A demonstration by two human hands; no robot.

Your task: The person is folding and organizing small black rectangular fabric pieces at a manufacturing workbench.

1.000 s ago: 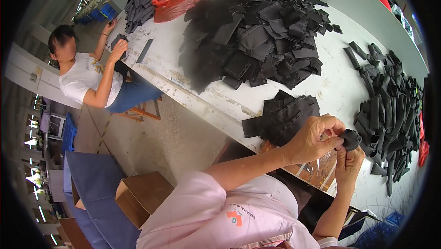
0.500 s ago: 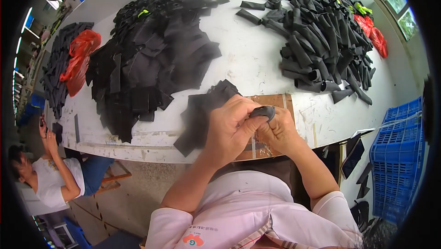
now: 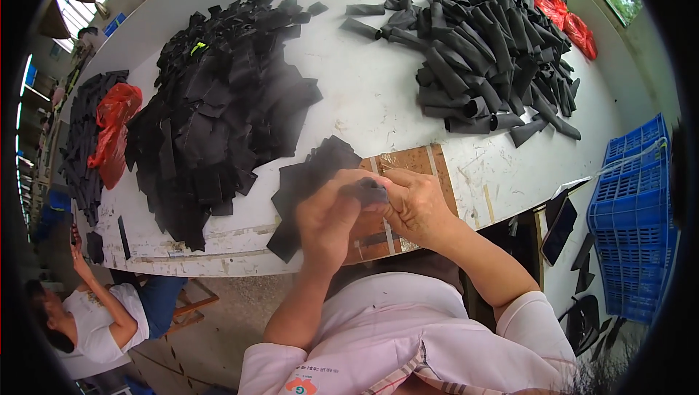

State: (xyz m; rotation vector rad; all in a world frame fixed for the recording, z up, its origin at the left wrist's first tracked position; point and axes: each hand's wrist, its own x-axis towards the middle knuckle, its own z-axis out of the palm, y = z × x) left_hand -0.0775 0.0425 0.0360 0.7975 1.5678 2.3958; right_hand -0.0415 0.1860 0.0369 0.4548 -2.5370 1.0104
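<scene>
Both hands meet over the table's front edge, closed round a black fabric tube [image 3: 369, 191]. My left hand [image 3: 325, 220] wraps its left side, and the tube's rolled end shows above the thumb. On the other side my right hand [image 3: 420, 204] pinches the tube, its fingers partly hidden behind the fabric. Just beyond and left of my hands lies a small stack of flat black fabric pieces [image 3: 318, 163]. Under them is a brown board [image 3: 441, 176] with pale tape strips.
A big heap of flat black pieces [image 3: 218, 104] lies on the white table [image 3: 349, 96] at left. Black tubes [image 3: 488, 53] are piled at right. Red plastic bags [image 3: 116, 133] sit at far left. Blue crates [image 3: 632, 213] stand at right; another person [image 3: 102, 315] sits at lower left.
The whole view has swung, so the table's contents sit further left. My hands have drawn closer together round the tube, and the left hand now covers more of it.
</scene>
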